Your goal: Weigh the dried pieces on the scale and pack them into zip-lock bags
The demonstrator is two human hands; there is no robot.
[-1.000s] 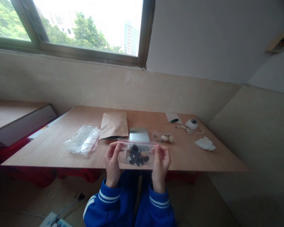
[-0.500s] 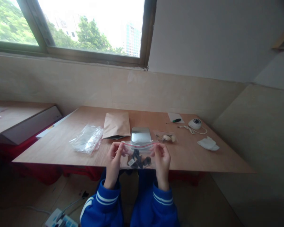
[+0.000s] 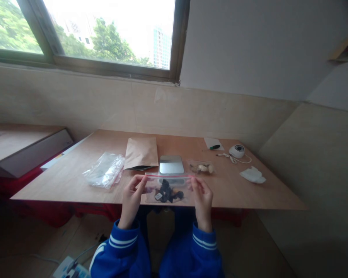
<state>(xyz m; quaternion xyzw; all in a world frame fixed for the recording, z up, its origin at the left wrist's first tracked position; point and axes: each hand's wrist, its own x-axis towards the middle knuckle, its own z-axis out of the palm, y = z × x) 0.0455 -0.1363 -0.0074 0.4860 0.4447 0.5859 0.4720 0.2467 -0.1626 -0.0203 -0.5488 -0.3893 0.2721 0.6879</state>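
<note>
A clear zip bag (image 3: 150, 197) with a red strip along its top is stretched between my two hands, above the table's front edge. Dark, crinkled pieces and a small white tag lie inside it. My left hand (image 3: 133, 197) pinches the bag's upper left corner, and my right hand (image 3: 202, 199) pinches the upper right one. Just behind the bag is a flat scale with a silvery plate (image 3: 171, 165). To its right lies another clear bag with pale pieces (image 3: 203, 168). A brown paper pouch (image 3: 141, 152), its mouth slightly parted, lies left of the scale.
Several clear plastic bags (image 3: 106, 170) are piled on the table's left side. Toward the right are a screwdriver (image 3: 215, 147) on white paper, a white dome camera (image 3: 237, 151) with its cable, and a crumpled white sheet (image 3: 253, 175). A power strip (image 3: 71, 268) is on the floor.
My hands have moved slightly apart, pulling the bag's top edge from sagging to straight and taut. The view has shifted a little.
</note>
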